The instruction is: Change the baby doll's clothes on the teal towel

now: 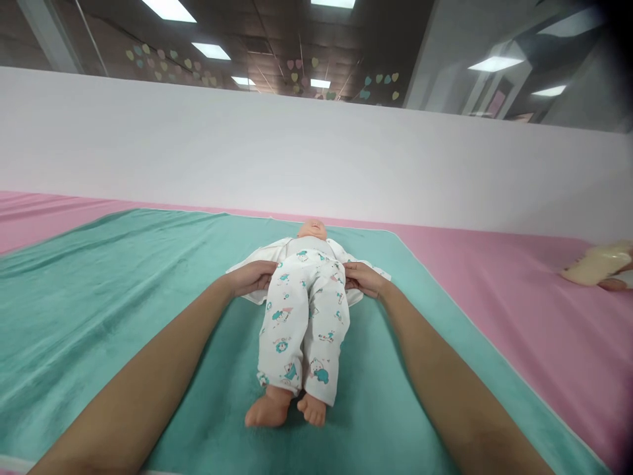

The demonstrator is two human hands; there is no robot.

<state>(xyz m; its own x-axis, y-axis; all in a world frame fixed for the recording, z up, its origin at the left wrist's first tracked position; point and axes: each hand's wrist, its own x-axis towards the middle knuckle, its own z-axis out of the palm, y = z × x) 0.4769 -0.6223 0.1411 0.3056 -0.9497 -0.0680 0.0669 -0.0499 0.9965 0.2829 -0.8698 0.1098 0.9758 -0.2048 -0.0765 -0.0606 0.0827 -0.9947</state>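
Note:
A baby doll (pixel 313 229) lies on its back on a green cloth (pixel 222 382), its feet pointing toward me. It wears white trousers (pixel 283 316) printed with small teal and pink figures. A white top (pixel 270 253) is spread out at both sides of its body. My left hand (pixel 254 277) is closed on the trousers at one hip, and my right hand (pixel 363 277) is closed on them at the other hip. Some fingertips are hidden against the fabric. The trousers reach from the waist to the ankles, and the bare feet (pixel 270 408) stick out below.
Pink fabric (pixel 524 290) lies under and around the green cloth. A low white wall (pixel 297 158) rises behind the doll, with glass above it. At the right edge a pale yellowish object (pixel 593 265) is partly cut off; its kind is unclear.

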